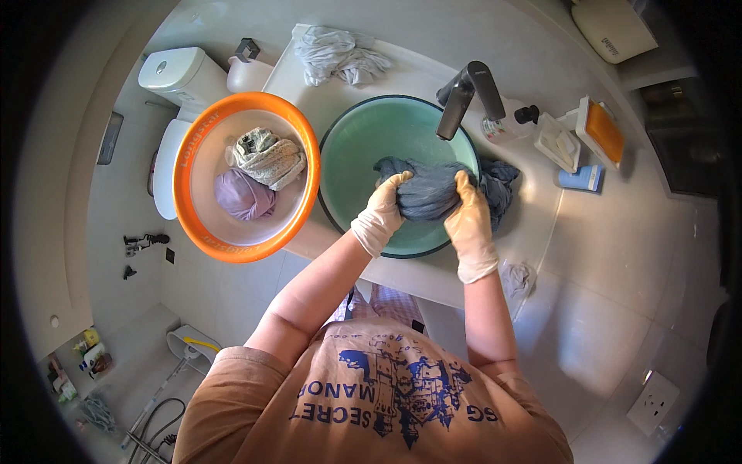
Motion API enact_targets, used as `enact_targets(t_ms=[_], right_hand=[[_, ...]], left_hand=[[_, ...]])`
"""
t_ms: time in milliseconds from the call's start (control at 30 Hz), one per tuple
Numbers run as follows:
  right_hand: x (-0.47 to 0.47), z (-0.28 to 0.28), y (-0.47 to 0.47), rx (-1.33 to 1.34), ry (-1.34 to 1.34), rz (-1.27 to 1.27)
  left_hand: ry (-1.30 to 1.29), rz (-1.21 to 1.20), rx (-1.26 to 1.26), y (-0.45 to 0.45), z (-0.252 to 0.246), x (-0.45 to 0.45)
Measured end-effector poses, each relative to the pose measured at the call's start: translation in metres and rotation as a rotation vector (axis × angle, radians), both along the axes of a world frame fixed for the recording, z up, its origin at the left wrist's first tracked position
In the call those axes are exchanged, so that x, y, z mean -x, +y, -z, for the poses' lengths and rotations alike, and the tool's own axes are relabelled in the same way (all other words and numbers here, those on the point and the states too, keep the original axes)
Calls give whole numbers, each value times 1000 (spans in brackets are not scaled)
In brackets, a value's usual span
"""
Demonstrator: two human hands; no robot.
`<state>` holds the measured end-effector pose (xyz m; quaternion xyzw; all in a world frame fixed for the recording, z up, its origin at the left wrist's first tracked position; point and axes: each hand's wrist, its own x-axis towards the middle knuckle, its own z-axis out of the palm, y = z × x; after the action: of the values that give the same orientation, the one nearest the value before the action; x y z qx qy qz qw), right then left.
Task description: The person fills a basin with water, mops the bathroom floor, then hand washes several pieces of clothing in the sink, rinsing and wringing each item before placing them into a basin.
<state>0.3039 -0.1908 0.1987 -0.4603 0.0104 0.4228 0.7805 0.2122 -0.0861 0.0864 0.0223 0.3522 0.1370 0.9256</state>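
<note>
Both my hands wear pale rubber gloves and grip a bunched dark blue-grey cloth (432, 191) over a green glass basin (371, 133). My left hand (382, 209) is closed around the cloth's left part, and my right hand (468, 223) holds its right part near the rim. More dark cloth (499, 188) lies past the basin's right rim on the counter; whether it is the same piece, I cannot tell. Above the basin stands a dark grey faucet (464, 101). To the left, an orange-rimmed tub (184, 174) holds a lilac cloth (243, 194) and a patterned pale cloth (272, 159).
Crumpled light grey cloth (342, 55) lies on the counter's back left. At right are a pump bottle (510, 119), a soap dish (557, 142), an orange-faced box (603, 130) and a blue tube (581, 178). A toilet (174, 69) stands behind the tub. A small grey cloth (517, 279) sits at the front right.
</note>
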Motion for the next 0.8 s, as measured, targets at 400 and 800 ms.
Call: enact_targets(t_ms=[400, 800], right_hand=[[-17, 116, -11, -209, 360, -324], [-44, 45, -3, 111, -299, -189]], left_hand=[[-330, 91, -107, -21, -28, -9], [69, 399, 163, -17, -28, 16]])
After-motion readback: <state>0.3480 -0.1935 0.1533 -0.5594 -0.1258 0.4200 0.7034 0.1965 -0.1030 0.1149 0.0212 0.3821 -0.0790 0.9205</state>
